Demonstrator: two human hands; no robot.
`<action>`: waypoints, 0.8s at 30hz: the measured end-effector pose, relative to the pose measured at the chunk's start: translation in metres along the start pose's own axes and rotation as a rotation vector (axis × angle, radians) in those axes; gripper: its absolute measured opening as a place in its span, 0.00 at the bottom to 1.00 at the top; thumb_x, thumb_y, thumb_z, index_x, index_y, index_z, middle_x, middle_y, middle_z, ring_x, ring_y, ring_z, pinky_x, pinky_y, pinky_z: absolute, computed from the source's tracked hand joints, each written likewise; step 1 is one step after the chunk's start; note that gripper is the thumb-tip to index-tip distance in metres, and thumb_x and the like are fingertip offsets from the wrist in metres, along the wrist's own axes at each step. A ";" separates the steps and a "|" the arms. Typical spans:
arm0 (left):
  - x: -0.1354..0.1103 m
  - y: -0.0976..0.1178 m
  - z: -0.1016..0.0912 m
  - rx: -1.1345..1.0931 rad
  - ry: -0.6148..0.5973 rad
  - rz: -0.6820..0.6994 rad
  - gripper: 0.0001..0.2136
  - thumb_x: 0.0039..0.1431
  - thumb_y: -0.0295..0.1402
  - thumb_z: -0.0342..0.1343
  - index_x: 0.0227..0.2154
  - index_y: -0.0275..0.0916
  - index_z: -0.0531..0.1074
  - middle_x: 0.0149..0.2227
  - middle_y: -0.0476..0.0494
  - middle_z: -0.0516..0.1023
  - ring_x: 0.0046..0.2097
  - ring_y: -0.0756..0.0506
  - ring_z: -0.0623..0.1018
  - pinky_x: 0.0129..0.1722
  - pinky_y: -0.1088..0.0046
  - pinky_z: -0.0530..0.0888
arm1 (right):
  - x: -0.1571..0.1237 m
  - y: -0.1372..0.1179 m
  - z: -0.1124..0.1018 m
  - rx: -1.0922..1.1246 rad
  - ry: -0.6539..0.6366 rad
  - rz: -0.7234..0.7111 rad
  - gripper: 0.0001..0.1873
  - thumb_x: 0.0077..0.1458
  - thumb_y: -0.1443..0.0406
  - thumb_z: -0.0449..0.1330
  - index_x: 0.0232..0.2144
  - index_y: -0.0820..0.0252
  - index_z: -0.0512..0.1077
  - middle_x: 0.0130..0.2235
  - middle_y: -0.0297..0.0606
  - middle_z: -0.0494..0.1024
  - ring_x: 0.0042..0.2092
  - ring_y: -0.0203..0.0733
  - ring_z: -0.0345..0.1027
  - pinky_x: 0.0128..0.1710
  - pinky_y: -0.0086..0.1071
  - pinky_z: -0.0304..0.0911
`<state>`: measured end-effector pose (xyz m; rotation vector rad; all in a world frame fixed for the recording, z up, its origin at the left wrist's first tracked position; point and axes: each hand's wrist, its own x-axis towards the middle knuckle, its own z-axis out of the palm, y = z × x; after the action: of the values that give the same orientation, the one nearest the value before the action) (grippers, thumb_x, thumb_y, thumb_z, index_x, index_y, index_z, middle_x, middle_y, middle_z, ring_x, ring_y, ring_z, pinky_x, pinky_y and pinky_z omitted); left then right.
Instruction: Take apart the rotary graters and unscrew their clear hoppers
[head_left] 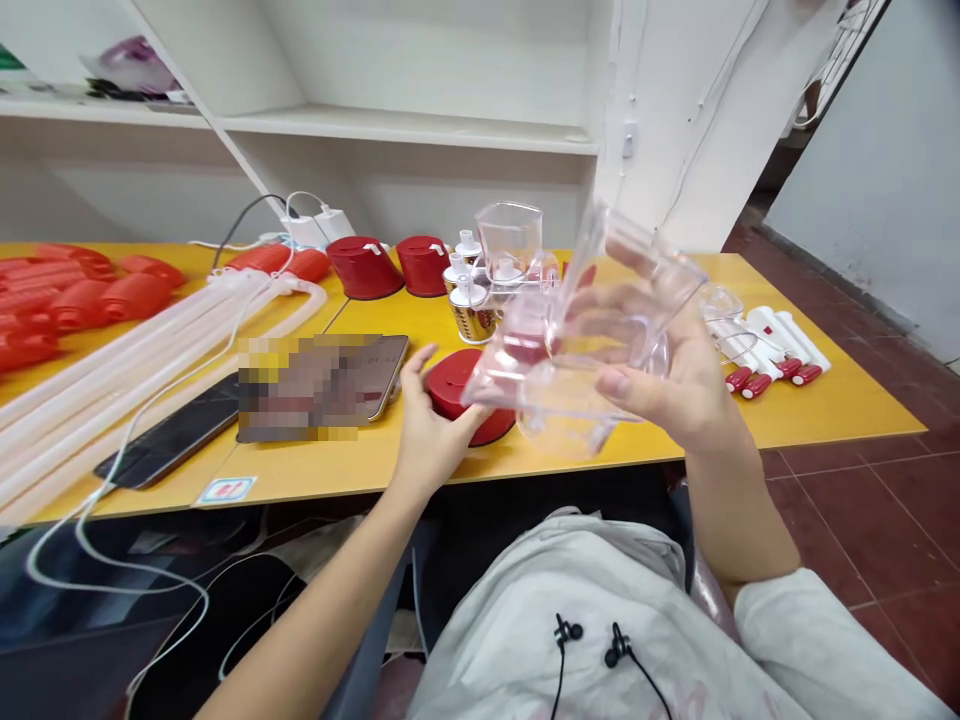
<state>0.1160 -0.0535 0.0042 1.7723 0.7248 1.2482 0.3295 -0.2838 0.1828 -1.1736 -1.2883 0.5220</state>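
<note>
My right hand grips a clear plastic container, raised and tilted over the table's front edge; its outline is blurred and doubled, so I cannot tell whether it is one piece or more. My left hand is curled around the left side of a red rounded plastic base on the table, thumb in front. The container's lower left corner overlaps this base in view; whether they touch I cannot tell. Behind them, another clear container stands among several shiny cylinders with white tops.
Two red bases stand at the back. White handles with red ends and clear parts lie right. Left are red plastic parts, long pale tubes, a dark phone, a pixelated flat item and a white cable.
</note>
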 end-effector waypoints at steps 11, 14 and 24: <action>-0.040 0.087 -0.001 0.169 -0.478 0.866 0.47 0.82 0.30 0.77 0.92 0.71 0.66 0.96 0.37 0.56 0.93 0.24 0.69 0.86 0.38 0.81 | -0.009 0.042 -0.021 -0.014 -0.220 0.283 0.75 0.74 0.34 0.78 1.00 0.40 0.38 0.89 0.56 0.75 0.84 0.68 0.80 0.80 0.69 0.84; -0.030 0.096 0.010 0.138 -0.481 0.885 0.43 0.83 0.30 0.77 0.91 0.67 0.71 0.92 0.34 0.68 0.88 0.26 0.78 0.83 0.42 0.86 | -0.006 0.041 -0.029 -0.144 -0.175 0.276 0.69 0.77 0.24 0.66 0.99 0.44 0.47 0.98 0.50 0.54 0.97 0.66 0.55 0.92 0.73 0.66; -0.029 0.155 0.037 -0.432 -0.443 0.011 0.42 0.64 0.73 0.85 0.70 0.53 0.91 0.71 0.36 0.91 0.70 0.23 0.92 0.67 0.44 0.96 | -0.054 -0.023 -0.104 -0.593 -0.044 -0.057 0.60 0.64 0.23 0.80 0.87 0.33 0.78 0.90 0.42 0.76 0.93 0.76 0.64 0.86 0.73 0.75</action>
<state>0.1397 -0.1641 0.1206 1.6046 0.1732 0.8861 0.4037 -0.3775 0.1936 -1.6086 -1.5649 0.1172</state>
